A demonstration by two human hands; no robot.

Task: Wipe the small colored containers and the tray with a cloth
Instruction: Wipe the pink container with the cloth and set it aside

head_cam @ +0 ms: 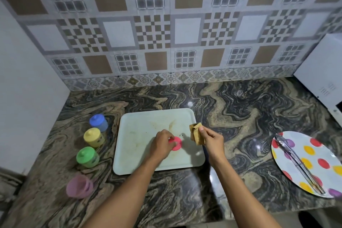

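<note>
Wiping the round pink plastic lid (177, 144) comes next, we judge: our left hand (162, 144) grips it on the pale rectangular tray (140, 126), our right hand (212, 141) pinching the folded tan cloth (196, 134) between its fingers.

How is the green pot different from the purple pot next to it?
The green pot stands upright, lid on top; the purple pot looks tipped on its side. The green pot is bright and solid; the purple pot is pale and see-through. Both sit on the counter, left of the tray.
</note>
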